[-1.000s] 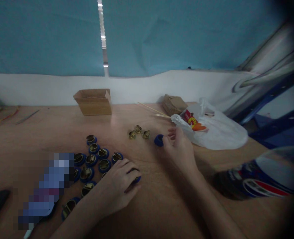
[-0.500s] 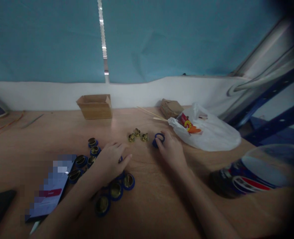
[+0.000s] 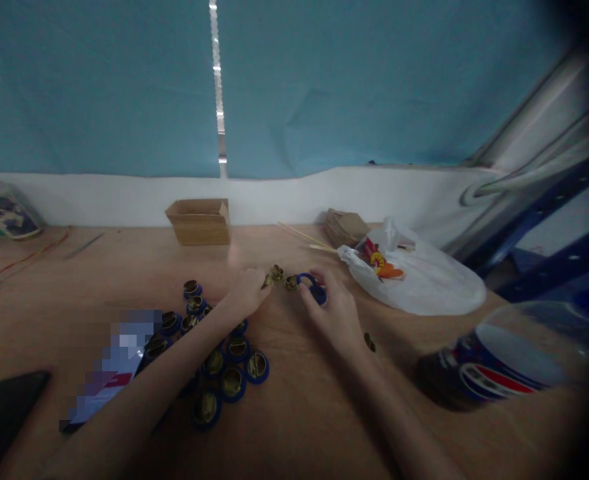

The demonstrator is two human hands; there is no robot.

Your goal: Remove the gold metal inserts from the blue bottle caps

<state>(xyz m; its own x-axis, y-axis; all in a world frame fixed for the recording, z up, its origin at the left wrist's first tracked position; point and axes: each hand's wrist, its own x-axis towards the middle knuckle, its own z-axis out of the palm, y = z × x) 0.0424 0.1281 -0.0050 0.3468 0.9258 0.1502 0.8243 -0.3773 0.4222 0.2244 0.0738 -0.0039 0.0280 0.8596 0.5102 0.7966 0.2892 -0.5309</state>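
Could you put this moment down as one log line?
left hand: at gold-coloured piece | right hand: holds blue ring | nearby: blue-rimmed pieces, white plastic bag

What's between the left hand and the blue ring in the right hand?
In the head view, two gold pieces lie between the left hand and the blue ring, one of them right beside the ring.
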